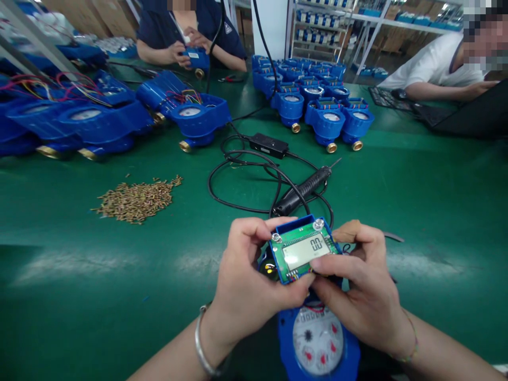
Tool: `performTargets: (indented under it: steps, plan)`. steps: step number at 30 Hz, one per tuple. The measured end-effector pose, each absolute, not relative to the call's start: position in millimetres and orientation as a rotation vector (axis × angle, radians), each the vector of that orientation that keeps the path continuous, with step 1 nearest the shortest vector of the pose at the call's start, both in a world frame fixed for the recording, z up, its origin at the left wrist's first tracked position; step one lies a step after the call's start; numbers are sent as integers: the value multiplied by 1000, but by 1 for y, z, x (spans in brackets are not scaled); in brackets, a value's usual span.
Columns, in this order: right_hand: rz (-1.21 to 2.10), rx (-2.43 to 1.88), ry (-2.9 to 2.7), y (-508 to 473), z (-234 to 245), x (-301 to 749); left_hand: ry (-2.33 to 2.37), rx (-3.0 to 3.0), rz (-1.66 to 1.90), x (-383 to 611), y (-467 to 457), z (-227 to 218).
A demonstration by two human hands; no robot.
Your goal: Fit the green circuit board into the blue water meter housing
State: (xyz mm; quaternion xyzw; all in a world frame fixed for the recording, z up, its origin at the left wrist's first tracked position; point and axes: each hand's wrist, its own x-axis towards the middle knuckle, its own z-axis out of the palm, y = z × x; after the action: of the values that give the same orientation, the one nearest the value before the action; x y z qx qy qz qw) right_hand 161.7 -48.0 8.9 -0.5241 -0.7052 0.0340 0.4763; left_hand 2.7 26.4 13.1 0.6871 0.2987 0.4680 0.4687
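A blue water meter (283, 338) with a white dial and red pointers sits close in front of me. Above its dial, a green circuit board with a lit display (305, 251) reading 0.0 lies tilted in a blue housing. My left hand (254, 270) grips the left side of this display module, thumb along its lower edge. On the right, my right hand (363, 280) closes around the other side, its index finger on the display's lower edge. Thin coloured wires show below the board. Part of the meter body is hidden behind my hands.
A black electric screwdriver (304, 190) with a coiled cable lies just beyond my hands. Left of it is a pile of small screws (138, 201). Several blue meters (200, 119) stand farther back on the green table (436, 211). Two people sit across, one holding a meter (197, 57).
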Motion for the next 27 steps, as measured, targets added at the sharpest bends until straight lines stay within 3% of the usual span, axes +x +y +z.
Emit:
performTargets:
  steps: [13, 21, 27]
  plan:
    - [10, -1347, -1770, -46, 17, 162, 690, 1542, 1084, 1, 27, 14]
    - [210, -1251, -1500, -40, -1, 157, 695, 1467, 1138, 5, 30, 16]
    - [709, -1304, -1222, -44, -2, 149, 571, 1455, 1220, 4, 31, 15]
